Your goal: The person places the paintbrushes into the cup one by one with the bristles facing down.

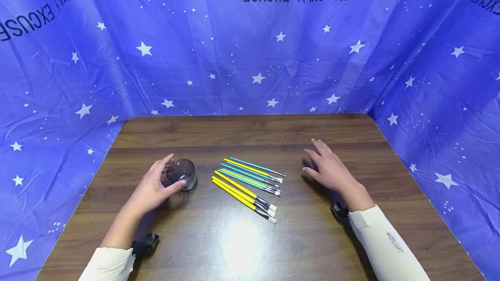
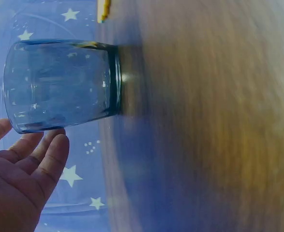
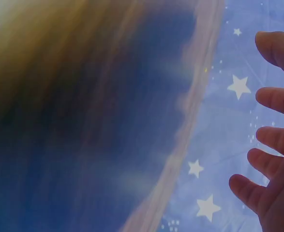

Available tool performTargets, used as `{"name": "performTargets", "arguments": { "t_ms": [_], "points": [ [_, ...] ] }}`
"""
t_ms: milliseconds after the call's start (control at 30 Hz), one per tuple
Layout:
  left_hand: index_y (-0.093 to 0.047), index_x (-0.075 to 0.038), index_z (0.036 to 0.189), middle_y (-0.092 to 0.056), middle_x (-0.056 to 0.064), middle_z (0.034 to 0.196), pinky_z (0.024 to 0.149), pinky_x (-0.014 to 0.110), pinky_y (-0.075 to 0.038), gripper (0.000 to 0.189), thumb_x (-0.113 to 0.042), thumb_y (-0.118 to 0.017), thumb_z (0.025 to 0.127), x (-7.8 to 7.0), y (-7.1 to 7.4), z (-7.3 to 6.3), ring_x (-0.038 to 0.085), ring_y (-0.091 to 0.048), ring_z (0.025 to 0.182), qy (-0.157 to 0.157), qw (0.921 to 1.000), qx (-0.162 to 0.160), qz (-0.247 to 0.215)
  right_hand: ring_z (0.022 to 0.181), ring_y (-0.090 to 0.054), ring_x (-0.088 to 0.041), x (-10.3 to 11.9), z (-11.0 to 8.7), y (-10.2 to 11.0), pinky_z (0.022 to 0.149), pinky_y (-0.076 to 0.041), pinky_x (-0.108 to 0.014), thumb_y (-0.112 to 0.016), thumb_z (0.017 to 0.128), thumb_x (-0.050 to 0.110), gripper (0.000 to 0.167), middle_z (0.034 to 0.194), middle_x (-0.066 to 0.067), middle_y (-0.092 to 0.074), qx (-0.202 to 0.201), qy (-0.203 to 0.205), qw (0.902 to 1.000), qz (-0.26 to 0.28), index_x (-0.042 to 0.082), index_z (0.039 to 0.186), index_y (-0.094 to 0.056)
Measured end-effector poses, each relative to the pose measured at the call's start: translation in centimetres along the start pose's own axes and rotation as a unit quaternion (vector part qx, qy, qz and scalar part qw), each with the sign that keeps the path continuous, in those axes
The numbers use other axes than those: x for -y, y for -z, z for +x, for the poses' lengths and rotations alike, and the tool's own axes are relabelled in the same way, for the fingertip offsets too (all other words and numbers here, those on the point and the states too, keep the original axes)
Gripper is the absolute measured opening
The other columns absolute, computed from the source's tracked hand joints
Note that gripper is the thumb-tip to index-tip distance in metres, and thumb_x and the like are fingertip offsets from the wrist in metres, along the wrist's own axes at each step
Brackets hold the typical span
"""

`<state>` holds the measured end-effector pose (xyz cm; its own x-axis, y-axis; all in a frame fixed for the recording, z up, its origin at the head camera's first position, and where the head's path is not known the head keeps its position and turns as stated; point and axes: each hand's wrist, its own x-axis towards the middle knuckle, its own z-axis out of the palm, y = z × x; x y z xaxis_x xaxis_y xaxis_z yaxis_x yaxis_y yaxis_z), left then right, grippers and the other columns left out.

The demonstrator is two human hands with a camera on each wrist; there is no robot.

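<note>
A clear drinking glass [image 1: 189,171] with a dark tint stands upright on the wooden table, left of the paintbrushes. My left hand [image 1: 150,189] reaches around its left side, thumb extended in front of it. In the left wrist view, the fingers lie right along the side of the glass [image 2: 64,87], while the thumb tip is apart from it. Several paintbrushes with yellow [image 1: 234,194] and teal [image 1: 254,166] handles lie side by side, bristles toward the right. My right hand [image 1: 332,170] hovers right of the bristle ends, fingers spread and holding nothing.
The brown wooden table [image 1: 250,135] has rounded far corners. A blue curtain [image 1: 226,55] with white stars and lettering hangs behind it and along both sides. Bright light reflects off the table in front of the brushes.
</note>
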<state>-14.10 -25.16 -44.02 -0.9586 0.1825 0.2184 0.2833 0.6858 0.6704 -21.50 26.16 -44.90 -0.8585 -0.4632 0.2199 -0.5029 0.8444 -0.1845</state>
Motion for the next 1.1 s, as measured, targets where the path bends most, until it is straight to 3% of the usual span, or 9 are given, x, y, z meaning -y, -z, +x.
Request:
{"name": "performTargets", "arguments": {
  "t_ms": [133,333,467,767,1100],
  "points": [
    [-0.035,0.003,0.149,-0.045,0.027,0.138,0.091,0.057,-0.048,0.079,-0.027,-0.076,0.089,0.5,-0.2,-0.1,0.045,-0.056,0.113,0.011,0.9998,0.007,-0.013,0.14,-0.03,-0.045,0.7,1.4,-0.7,0.11,-0.029,-0.058,-0.071,0.091,0.033,0.055,0.151,-0.027,-0.036,-0.002,0.017,0.9996,0.02,-0.001,0.132,-0.059],
    [-0.035,0.001,0.149,-0.049,0.026,0.136,0.093,0.056,-0.047,0.074,-0.025,-0.073,0.092,1.1,-0.4,-0.3,0.043,-0.054,0.117,0.025,0.9986,0.021,-0.042,0.132,-0.043,-0.042,1.5,3.1,-1.5,0.108,-0.035,-0.054,-0.069,0.092,0.033,0.049,0.145,-0.026,-0.046,0.016,0.037,0.9983,0.043,0.0,0.129,-0.061],
    [-0.029,-0.001,0.15,-0.051,0.027,0.133,0.091,0.053,-0.049,0.074,-0.026,-0.07,0.094,1.1,-0.5,-0.2,0.041,-0.056,0.114,0.038,0.9964,0.042,-0.063,0.127,-0.049,-0.041,1.9,3.8,-2.0,0.106,-0.038,-0.053,-0.069,0.093,0.028,0.044,0.138,-0.025,-0.053,0.014,0.044,0.9936,0.104,-0.002,0.125,-0.063],
    [-0.024,-0.001,0.149,-0.048,0.028,0.133,0.09,0.035,-0.05,0.074,-0.019,-0.07,0.094,1.7,-1.2,0.0,0.042,-0.054,0.117,0.053,0.9872,0.053,-0.141,0.106,-0.066,-0.028,3.0,5.6,-2.9,0.091,-0.052,-0.046,-0.069,0.094,0.02,0.035,0.12,-0.012,-0.067,0.01,-0.006,0.9605,0.278,0.0,0.122,-0.065],
    [-0.024,-0.003,0.15,-0.045,0.026,0.134,0.094,0.025,-0.044,0.073,-0.009,-0.069,0.093,2.0,-1.8,-0.3,0.042,-0.051,0.119,0.046,0.977,0.035,-0.205,0.102,-0.065,-0.023,4.4,7.5,-3.5,0.091,-0.051,-0.043,-0.068,0.095,0.019,0.032,0.114,-0.011,-0.069,0.033,-0.051,0.9361,0.346,-0.002,0.119,-0.066]
  ]
}}
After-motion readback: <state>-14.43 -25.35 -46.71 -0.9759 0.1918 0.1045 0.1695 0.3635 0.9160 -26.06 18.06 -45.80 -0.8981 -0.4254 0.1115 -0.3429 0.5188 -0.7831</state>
